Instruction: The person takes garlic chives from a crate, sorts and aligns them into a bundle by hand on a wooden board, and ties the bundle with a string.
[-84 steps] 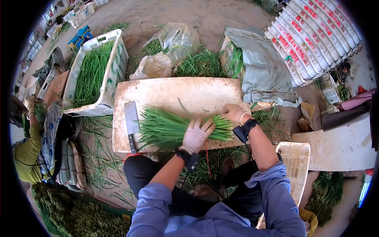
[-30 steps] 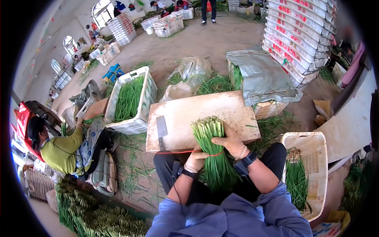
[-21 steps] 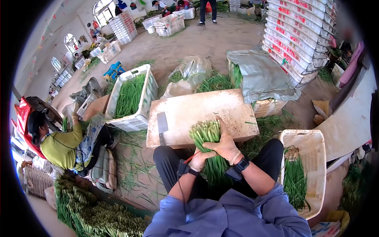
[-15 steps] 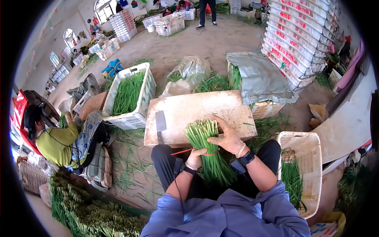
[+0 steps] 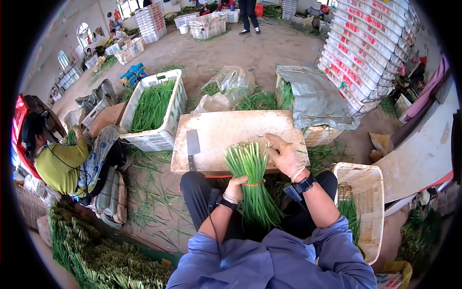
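A green bundle of long stalks point(image 5: 257, 197) stands upright above my lap, pale cut ends up, with a red band point(image 5: 252, 184) around its middle. My left hand point(image 5: 236, 189), in a thin glove, grips the bundle's left side at the band. Just right of the pale ends, my gloved right hand point(image 5: 286, 156) is off the bundle, fingers apart, over the board's right edge. The worn pale board point(image 5: 231, 125) lies in front of my knees. On its left part rests a cleaver point(image 5: 193, 144) with a dark handle toward me.
A white crate of green stalks point(image 5: 154, 108) stands beyond the board's left side. At my right is another crate point(image 5: 373, 192) with a bundle inside. A covered crate point(image 5: 315, 103) and stacked white crates point(image 5: 363, 53) stand beyond right. A person point(image 5: 60, 164) sits at the left.
Loose stalks from the board are now a banded, upright bundle in my left hand. My right hand has let go of it and moved right and up.
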Available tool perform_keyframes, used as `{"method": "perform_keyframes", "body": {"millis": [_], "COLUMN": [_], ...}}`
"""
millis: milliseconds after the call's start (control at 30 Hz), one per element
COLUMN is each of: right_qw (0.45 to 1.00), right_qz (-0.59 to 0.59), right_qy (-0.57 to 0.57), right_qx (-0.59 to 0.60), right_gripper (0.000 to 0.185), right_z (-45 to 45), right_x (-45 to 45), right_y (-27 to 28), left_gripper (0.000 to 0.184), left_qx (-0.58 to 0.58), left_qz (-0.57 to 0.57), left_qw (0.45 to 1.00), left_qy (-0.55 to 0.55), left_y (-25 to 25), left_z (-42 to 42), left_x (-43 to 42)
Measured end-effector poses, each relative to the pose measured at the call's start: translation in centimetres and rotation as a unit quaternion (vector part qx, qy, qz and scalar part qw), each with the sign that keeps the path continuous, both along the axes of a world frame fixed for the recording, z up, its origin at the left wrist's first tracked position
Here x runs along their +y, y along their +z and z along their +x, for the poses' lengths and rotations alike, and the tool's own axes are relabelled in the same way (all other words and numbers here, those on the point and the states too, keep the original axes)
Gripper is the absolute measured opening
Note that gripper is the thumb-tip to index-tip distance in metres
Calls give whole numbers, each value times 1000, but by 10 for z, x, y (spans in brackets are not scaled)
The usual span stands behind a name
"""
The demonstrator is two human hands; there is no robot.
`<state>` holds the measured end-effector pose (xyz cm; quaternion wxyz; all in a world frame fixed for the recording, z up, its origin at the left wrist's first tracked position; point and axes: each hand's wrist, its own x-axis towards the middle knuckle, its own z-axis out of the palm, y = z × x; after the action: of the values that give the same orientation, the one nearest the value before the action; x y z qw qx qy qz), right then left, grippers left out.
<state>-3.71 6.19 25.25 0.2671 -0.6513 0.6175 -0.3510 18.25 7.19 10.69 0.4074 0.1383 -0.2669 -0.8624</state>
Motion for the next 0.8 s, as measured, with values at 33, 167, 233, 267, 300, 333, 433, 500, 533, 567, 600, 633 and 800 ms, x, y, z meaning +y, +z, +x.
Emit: {"method": "perform_keyframes", "body": {"millis": [33,167,233,267,300,333,433,500,533,567,600,633,800], "right_qw": [999,932,991,999,991,988,988,994,987,973,967,958,922], "right_qz": [-7,-227,-94,-28,40,18,25,-77,-151,-222,-245,-260,-248], "right_qy": [-38,-98,-17,8,34,65,87,56,56,55,57,93,207], "right_qx": [-7,265,98,-14,-125,-142,-121,-58,-21,17,33,81,213], "right_gripper": [49,49,59,62,66,72,69,59,56,54,38,34,21], "right_z": [-5,-32,-32,-31,-22,-13,11,15,16,17,23,27,44], "right_x": [-2,-14,-15,-12,-6,-1,6,1,-2,-3,0,0,-8], "right_y": [-1,-20,-19,-19,-7,-2,15,12,13,14,24,27,19], "left_gripper": [73,76,77,76,76,76,67,66,67,67,59,57,61], "left_qx": [-3,-13,-16,-11,-7,-3,-4,-18,-37,-57,-69,-76,-115], "left_qz": [6,4,-1,1,4,8,27,21,15,11,16,9,-16], "left_qw": [1000,1000,1000,1000,1000,1000,999,999,998,997,996,995,990], "left_qy": [3,12,11,15,20,25,17,23,40,57,48,59,85], "left_y": [-1,0,1,0,-2,-2,6,-2,-4,-6,-3,-7,3], "left_z": [1,4,6,5,4,4,5,6,3,3,5,4,-2], "left_x": [1,1,3,1,1,2,4,0,0,1,1,-2,-1]}}
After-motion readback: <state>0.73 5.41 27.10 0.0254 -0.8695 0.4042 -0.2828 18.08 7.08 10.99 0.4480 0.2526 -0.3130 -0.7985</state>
